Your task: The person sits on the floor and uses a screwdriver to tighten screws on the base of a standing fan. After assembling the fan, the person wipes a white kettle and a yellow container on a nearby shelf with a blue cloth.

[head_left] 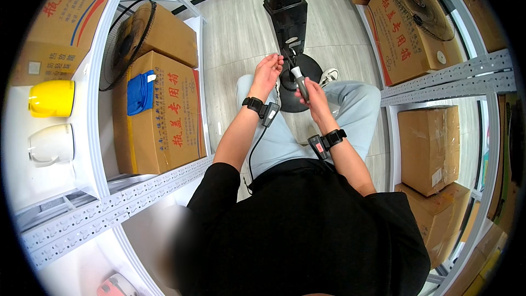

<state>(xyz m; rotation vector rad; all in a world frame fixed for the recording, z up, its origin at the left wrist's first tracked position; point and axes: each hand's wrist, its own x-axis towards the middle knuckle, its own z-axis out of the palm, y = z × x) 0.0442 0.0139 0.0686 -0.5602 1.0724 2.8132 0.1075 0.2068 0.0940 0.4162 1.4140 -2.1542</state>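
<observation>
The right hand (308,89) has its grip closed round a screwdriver (301,81), tip angled up into the black fan column (287,13) just ahead of it — the left hand (267,71), fingers loosely curled and holding nothing, steadies that column beside the tip.

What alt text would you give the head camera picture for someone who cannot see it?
Seen from above, a seated person's right hand grips a screwdriver against a black fan stand, while the left hand touches the stand beside it. Metal shelves on both sides hold cardboard boxes, fan grilles, a blue cloth and two jugs.
</observation>
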